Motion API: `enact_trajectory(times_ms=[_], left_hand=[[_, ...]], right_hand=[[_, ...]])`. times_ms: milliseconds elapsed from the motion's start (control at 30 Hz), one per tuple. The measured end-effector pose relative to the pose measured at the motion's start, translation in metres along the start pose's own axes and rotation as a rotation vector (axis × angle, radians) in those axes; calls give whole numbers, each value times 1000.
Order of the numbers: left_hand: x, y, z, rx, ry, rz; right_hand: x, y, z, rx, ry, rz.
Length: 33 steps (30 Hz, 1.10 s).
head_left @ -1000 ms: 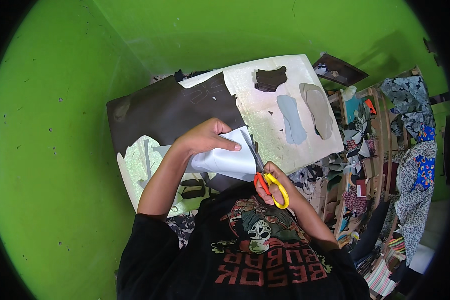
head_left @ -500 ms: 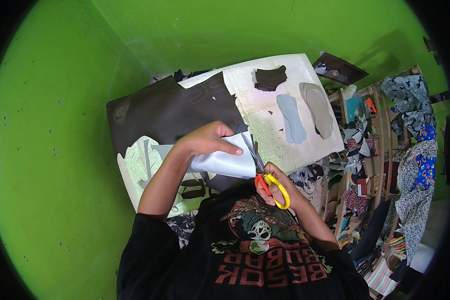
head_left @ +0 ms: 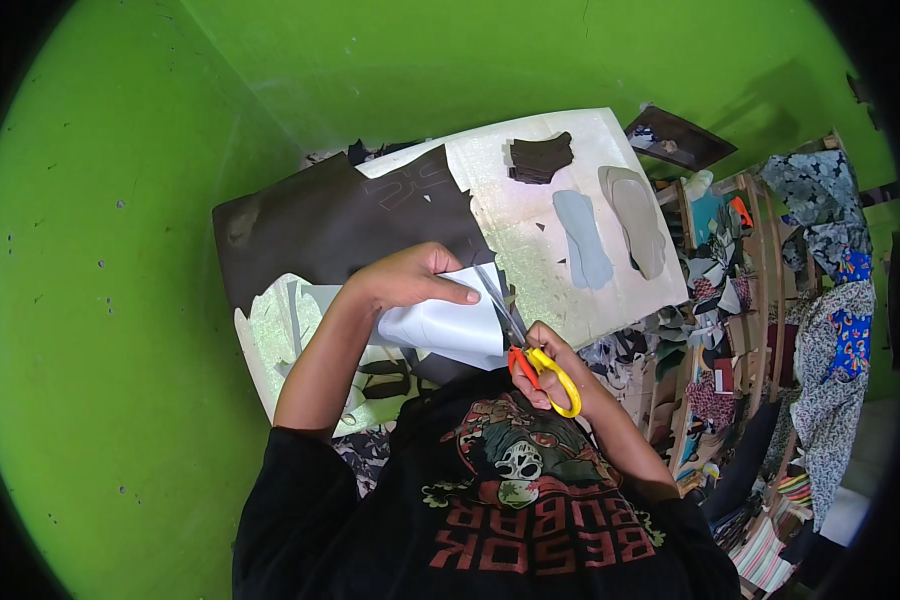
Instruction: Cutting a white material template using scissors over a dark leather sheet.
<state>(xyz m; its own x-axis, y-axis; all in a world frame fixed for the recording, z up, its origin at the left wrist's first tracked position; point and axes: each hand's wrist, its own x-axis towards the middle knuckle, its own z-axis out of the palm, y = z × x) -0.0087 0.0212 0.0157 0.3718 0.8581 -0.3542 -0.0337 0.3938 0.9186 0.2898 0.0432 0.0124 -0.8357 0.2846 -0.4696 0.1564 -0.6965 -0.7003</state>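
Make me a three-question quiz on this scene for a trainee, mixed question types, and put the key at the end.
1. Which hand holds the scissors?
2. Choose one. The left hand is holding: a) a ruler; b) a white sheet; c) a hammer.
3. True or false: in the picture, the blue-grey sole-shaped piece lies to the left of the taupe sole-shaped pieces.

Key: 1, the right hand; 2, b; 3, true.
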Motion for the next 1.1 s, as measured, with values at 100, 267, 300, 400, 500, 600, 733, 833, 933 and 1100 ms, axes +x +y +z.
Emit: enact_trajectory(times_ms=[100,267,300,400,500,600,733,833,933,1100], left_hand=[[2,-1,-1,46,-36,-16],[4,-2,1,53,-74,-20],[5,-1,3,43,-55,-9],[4,3,3,40,-49,-4],[5,4,1,50,-65,-3],[7,3,2,48,-64,5],[9,1,0,57,-74,-9],[8,2,3,59,-89,-62],[11,0,4,54,-105,-54],[14,2,8,42,-76,-54]], right_hand=[[2,-3,1,34,2,32],[4,3,-3,121,10,67],[4,4,-2,106,9,47],[6,6,-2,86,7,22],[6,4,-1,72,8,20],[5,0,3,17,11,4],[4,-1,4,-74,0,-56],[2,-6,1,-124,-4,-33],[2,-5,-5,-140,-41,-77],[-1,-8,-5,-197,-10,-108]])
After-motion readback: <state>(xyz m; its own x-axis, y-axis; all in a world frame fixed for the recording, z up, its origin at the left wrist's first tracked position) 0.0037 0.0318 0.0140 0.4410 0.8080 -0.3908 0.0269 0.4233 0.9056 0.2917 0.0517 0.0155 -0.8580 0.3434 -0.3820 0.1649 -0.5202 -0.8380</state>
